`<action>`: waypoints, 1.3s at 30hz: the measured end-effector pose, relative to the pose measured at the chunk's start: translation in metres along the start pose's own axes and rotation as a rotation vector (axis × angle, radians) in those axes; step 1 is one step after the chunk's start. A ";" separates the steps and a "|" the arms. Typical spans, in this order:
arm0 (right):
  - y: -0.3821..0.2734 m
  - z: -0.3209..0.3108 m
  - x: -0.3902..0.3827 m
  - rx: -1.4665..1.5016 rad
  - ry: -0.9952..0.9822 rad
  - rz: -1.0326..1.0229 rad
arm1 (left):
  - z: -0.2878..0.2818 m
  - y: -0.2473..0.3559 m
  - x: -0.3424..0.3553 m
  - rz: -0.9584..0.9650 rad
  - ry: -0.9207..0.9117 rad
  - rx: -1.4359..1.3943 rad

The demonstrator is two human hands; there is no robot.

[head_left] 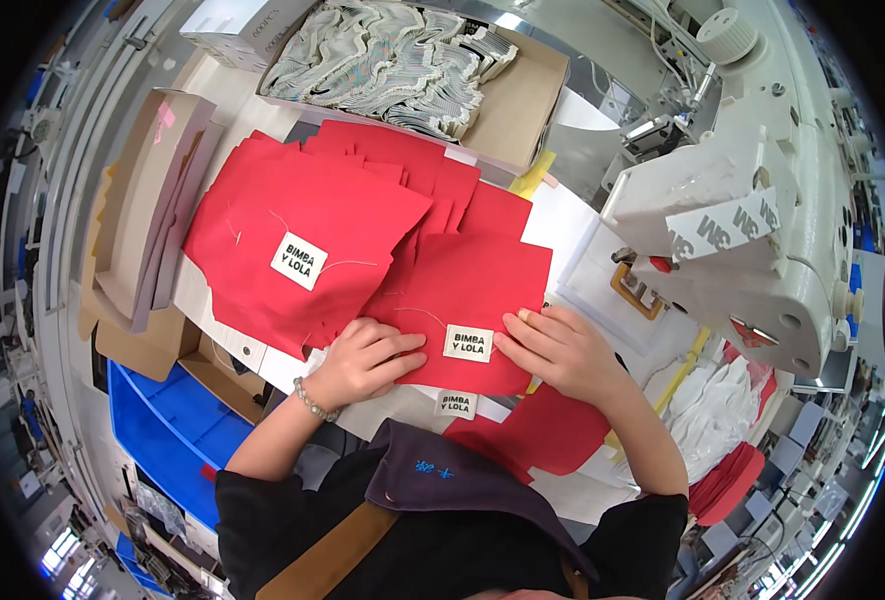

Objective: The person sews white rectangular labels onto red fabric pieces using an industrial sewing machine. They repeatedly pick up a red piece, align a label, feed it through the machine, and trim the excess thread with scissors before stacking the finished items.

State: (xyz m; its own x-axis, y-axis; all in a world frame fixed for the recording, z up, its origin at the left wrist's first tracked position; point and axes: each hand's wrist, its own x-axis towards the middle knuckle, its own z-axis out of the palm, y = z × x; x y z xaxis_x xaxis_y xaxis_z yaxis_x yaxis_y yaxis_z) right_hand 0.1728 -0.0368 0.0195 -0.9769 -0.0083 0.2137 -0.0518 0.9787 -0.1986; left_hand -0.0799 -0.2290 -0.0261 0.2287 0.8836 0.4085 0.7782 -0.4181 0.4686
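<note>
Left hand (367,362) and right hand (567,350) lie palm down on a flat, roughly square red fabric panel (492,275) at the near middle of the scene, fingers lightly bent; the thumbs are mostly hidden, so whether either hand pinches the cloth I cannot tell. The right fingertips are at the edge of a small white rectangular label (469,343) on the panel. Uneven pressure from the two hands could ruck the panel or turn it askew. A thin pale thread (420,311), loose to the left of the label, might snag or get trapped. Because the panel adjoins an overlapping stack of red fabric panels (292,190) on the left, a pull could drag neighbours along.

As for writing, the label bears two lines of bold black capitals. A matching white label (299,261) sits on the stack, and another small white tag (456,404) shows at the panel's near edge. To the right, a pale strip with repeated grey characters (722,228) crosses the bulky white machine (812,190). At far left, a white cardboard box (242,30) carries a printed count; nearest, a dark purple collar (492,490) has blue characters.
</note>
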 end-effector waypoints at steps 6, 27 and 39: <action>0.000 -0.001 0.003 0.004 -0.010 0.007 | -0.001 0.000 0.002 -0.014 -0.009 -0.003; -0.006 0.004 0.003 -0.039 -0.017 0.039 | 0.001 0.000 -0.002 0.001 0.027 0.037; 0.001 0.017 -0.008 0.030 0.039 0.065 | 0.003 -0.003 -0.002 -0.003 0.066 0.041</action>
State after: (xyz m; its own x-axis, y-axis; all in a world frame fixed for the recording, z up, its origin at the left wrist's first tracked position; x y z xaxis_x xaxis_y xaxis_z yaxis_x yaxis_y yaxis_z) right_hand 0.1770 -0.0394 0.0019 -0.9695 0.0638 0.2367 0.0049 0.9704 -0.2414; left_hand -0.0809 -0.2285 -0.0305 0.1887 0.8686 0.4582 0.8025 -0.4053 0.4378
